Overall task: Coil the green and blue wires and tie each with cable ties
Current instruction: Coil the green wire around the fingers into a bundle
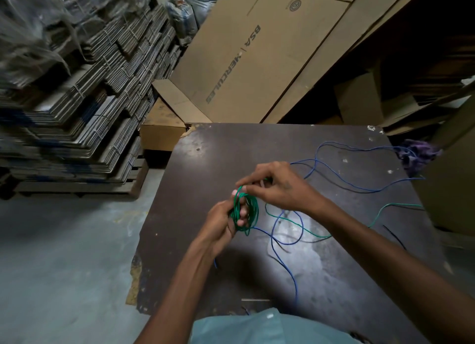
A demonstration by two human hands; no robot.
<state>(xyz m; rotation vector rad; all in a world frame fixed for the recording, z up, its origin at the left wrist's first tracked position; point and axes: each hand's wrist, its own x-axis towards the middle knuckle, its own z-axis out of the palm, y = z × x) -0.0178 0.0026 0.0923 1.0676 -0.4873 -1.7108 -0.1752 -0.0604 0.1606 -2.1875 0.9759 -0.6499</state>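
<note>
Head view: green wire (318, 237) slack trails rightward on counter (205, 163) — nearer right hand (280, 187).
Hands: left hand (223, 225) grips the coil (245, 212); right pinches wire.

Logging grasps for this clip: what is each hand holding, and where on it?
The left hand grips the green wire by its wound coil, loops around the fingers. The right hand pinches the same wire at the top of the coil.

Two hands work over one dark table (334, 279): the left hand (221, 223) and the right hand (279, 187). One green wire (308, 232) and one blue wire (288, 266) lie there. One printed cardboard box (257, 56) leans at twelve o'clock, one purple rag (417, 151) at two o'clock.
</note>
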